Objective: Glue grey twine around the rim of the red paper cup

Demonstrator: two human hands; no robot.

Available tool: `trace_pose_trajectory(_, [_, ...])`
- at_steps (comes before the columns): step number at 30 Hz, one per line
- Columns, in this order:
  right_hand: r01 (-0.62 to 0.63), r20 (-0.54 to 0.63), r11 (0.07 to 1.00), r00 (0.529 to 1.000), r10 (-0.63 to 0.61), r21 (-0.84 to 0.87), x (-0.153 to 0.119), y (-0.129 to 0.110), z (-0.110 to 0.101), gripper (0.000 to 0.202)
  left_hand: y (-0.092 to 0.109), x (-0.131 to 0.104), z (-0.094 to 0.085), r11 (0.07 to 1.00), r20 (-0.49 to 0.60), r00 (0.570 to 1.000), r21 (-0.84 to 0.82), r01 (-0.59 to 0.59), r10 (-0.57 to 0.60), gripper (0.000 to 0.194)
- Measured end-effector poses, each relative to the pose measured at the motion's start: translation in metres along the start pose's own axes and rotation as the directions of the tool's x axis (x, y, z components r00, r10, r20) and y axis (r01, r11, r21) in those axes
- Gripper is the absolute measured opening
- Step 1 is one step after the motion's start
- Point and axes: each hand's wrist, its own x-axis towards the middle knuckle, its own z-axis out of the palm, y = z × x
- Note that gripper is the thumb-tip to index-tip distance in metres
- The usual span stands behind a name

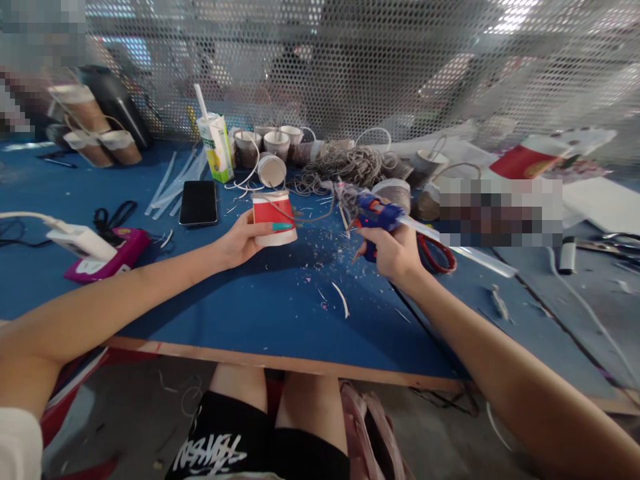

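My left hand (243,238) is closed round a red and white paper cup (270,212), thumb across its near side, above the blue table. A strand of grey-brown cord (315,217) runs along the cup's upper part and trails off to the right. In my right hand (395,250) is a blue hot glue gun (377,212), its nozzle pointing up and left toward the cup but apart from it. A long clear glue stick (465,253) sticks out of the gun's back end. The nozzle is partly lost against the heap of cord (350,163) behind it.
Behind stand several cord-wrapped cups (277,143) and a drink carton (217,147) with a straw. To the left lie a black phone (199,203), loose glue sticks (167,190) and a purple power strip (113,252). Scissors (607,245) lie far right; a perforated metal screen (320,67) closes the back.
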Motion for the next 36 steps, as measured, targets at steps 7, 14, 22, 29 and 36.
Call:
trace_pose_trajectory(7, [-0.128,-0.404,0.915,0.868,0.291,0.384,0.009,0.0,0.006,0.021,-0.003,0.013,-0.014,0.946,-0.488,0.814,0.091,-0.311,0.315,0.038])
trace_pose_trajectory(14, [-0.03,-0.339,0.913,0.923,0.181,0.406,0.008,-0.01,0.007,0.022,-0.005,0.006,-0.003,0.929,-0.26,0.892,0.13,-0.348,0.37,0.05])
trace_pose_trajectory(22, [-0.049,0.087,0.966,0.996,0.028,0.254,-0.023,-0.01,0.019,0.043,-0.002,-0.003,0.006,0.979,0.013,0.991,0.156,-0.133,0.133,0.051])
trace_pose_trajectory(29, [-0.001,0.226,0.987,0.974,-0.036,0.161,-0.026,-0.015,0.022,0.035,-0.005,-0.008,0.013,0.979,0.072,0.994,0.177,-0.098,0.086,0.052])
trace_pose_trajectory(36, [0.014,0.198,0.987,0.979,-0.046,0.157,-0.026,-0.006,0.027,0.02,-0.005,-0.014,0.023,0.985,0.096,0.993,0.153,-0.084,0.069,0.049])
